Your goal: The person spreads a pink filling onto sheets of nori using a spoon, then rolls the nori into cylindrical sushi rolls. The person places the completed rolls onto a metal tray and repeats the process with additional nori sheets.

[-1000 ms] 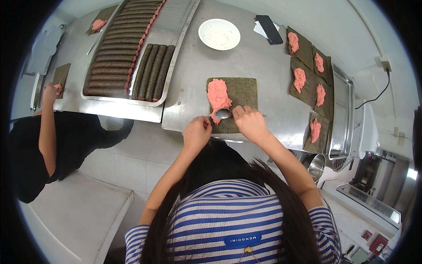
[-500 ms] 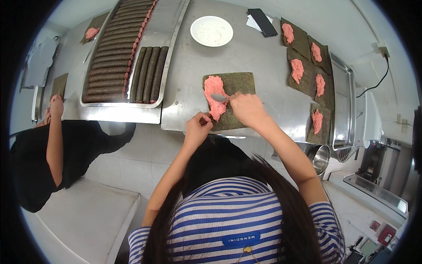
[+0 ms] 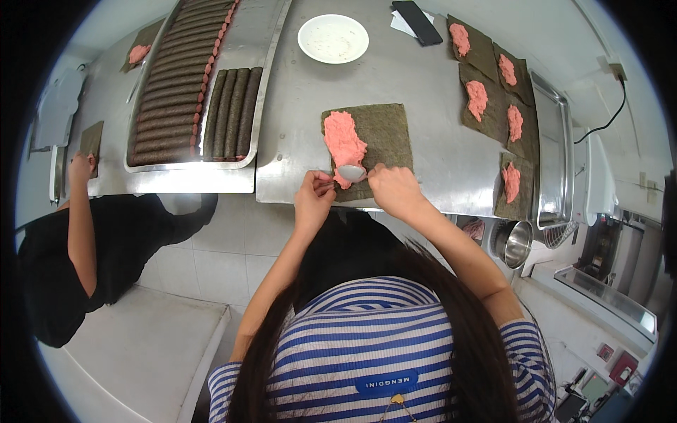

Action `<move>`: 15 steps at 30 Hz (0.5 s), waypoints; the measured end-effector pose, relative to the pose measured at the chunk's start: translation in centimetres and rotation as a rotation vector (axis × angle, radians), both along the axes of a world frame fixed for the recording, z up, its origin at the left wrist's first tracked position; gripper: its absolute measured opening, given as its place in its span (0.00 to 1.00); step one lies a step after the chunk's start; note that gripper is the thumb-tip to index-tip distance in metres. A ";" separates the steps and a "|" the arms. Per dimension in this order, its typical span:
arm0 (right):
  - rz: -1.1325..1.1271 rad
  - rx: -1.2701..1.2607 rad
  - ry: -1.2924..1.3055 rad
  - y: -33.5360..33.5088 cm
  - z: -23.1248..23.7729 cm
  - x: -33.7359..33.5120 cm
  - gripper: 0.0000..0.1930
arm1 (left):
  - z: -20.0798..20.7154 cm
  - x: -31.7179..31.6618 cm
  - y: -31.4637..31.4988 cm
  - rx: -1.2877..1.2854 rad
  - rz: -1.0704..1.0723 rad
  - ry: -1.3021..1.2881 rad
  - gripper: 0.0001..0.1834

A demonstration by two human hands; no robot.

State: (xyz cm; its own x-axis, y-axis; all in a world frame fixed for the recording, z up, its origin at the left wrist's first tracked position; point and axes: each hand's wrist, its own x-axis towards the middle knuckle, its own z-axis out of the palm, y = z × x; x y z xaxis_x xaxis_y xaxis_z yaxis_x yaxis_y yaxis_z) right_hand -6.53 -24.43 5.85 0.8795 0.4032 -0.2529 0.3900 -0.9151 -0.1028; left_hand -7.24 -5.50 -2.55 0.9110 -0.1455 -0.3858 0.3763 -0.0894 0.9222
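A dark green seaweed sheet [image 3: 386, 134] lies on the steel table in front of me, a thick strip of pink paste [image 3: 344, 137] along its left side. My right hand [image 3: 397, 190] is closed round the handle of a metal spoon [image 3: 351, 173], whose bowl rests on the near end of the paste. At the sheet's near left corner, my left hand [image 3: 314, 201] has its thumb and fingers pinched on the edge. The fingertips touch close to the paste and partly hide that corner.
A steel tray [image 3: 265, 106] of rolled seaweed sticks stands to the left. Beyond the sheet are a white bowl [image 3: 333, 39] and a black phone [image 3: 417, 22]. Several paste-topped seaweed sheets [image 3: 486, 116] lie at right. A co-worker's hand [image 3: 81, 168] works at far left.
My right hand has drawn the spoon toward me, from the middle of the paste to its near end, spreading it. My left hand stays at the corner.
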 end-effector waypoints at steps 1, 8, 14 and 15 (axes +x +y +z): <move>-0.011 -0.009 0.001 0.0 -0.1 -0.2 0.06 | 0.1 0.0 0.0 0.003 -0.005 -0.003 0.16; -0.065 -0.015 -0.050 0.1 -2.1 -2.8 0.06 | 0.8 0.1 -0.1 0.049 -0.010 0.001 0.16; -0.105 -0.007 -0.047 -0.2 -2.2 -4.6 0.06 | 1.1 0.0 -0.2 0.087 -0.016 -0.017 0.15; -0.123 0.042 -0.052 -0.5 -2.1 -4.7 0.07 | 1.0 0.0 -0.1 0.093 -0.018 -0.023 0.15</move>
State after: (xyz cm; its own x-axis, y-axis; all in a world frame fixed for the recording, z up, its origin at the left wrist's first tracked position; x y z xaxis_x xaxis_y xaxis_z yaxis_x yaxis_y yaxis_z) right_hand -11.23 -24.90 3.71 0.9344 0.3007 -0.1911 0.2807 -0.9517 -0.1246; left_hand -7.23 -5.63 -1.52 0.9174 -0.1265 -0.3772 0.3523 -0.1821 0.9180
